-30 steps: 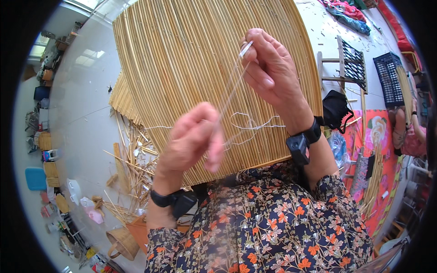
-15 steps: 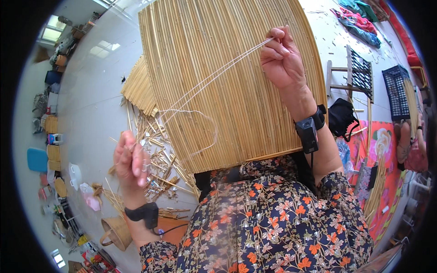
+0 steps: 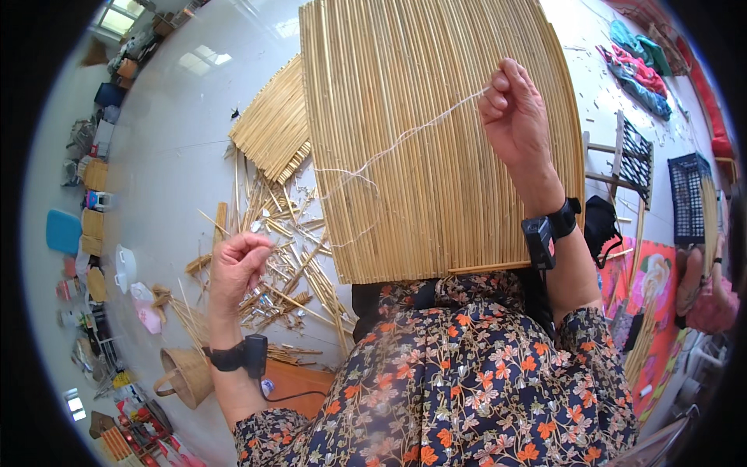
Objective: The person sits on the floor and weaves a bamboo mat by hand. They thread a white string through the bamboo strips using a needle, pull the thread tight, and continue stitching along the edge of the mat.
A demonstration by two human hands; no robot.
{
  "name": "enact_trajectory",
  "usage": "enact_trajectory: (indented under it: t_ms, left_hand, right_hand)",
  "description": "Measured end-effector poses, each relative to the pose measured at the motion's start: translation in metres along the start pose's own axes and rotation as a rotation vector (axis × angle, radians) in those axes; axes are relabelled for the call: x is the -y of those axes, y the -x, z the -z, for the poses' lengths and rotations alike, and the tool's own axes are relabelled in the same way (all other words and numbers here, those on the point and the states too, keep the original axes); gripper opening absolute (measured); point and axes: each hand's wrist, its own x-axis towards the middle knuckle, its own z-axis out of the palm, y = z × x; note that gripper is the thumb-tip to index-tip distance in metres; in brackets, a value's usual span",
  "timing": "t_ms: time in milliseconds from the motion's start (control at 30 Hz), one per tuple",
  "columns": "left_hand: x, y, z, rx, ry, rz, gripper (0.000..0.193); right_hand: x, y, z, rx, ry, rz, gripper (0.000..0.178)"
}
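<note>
A large mat of straight straw-coloured stalks (image 3: 412,202) lies across my lap and reaches away from me. Over its right part, my right hand (image 3: 513,117) is closed on a white thread (image 3: 405,138). From those fingers the thread slants down and left to the mat's left edge, where a loose loop curls on the stalks. Left of the mat, my left hand (image 3: 237,268) hovers above the scraps with thumb and forefinger pinched. Whatever it may hold is too small to make out.
Cut stalk scraps (image 3: 296,268) litter the floor beside a smaller stalk mat (image 3: 272,117). A woven basket (image 3: 187,377) stands lower left. At the right are a small stool (image 3: 634,159), a black bag (image 3: 601,226), a dark crate (image 3: 689,198) and another person's arm (image 3: 720,300).
The thread's two taut strands have drawn together and slackened into a single twisted line. My left hand has changed from loosely curled fingers to a pinch. The whole view has shifted slightly.
</note>
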Motion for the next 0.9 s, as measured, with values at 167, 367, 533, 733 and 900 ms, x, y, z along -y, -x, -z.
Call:
enact_trajectory:
  t_ms: [167,367,533,733,900]
  left_hand:
    - [0.052,0.008,0.057,-0.182,0.029,0.185,0.007]
    - [0.174,0.076,0.197,-0.535,-0.039,0.327,0.016]
    - [0.143,0.044,0.176,-0.872,0.016,0.081,0.018]
    - [-0.053,-0.042,-0.060,-0.192,-0.265,-0.323,0.010]
    - [-0.100,-0.073,-0.152,0.050,-0.474,-0.707,0.011]
  right_hand:
    - [-0.001,-0.004,0.026,-0.112,-0.054,0.069,0.015]
    - [0.004,-0.008,0.042,-0.236,-0.046,0.207,0.011]
    - [0.008,-0.003,0.030,-0.363,0.354,0.446,0.011]
    - [0.003,-0.001,0.014,-0.347,1.173,0.406,0.027]
    - [-0.014,0.014,-0.018,0.198,1.220,0.219,0.043]
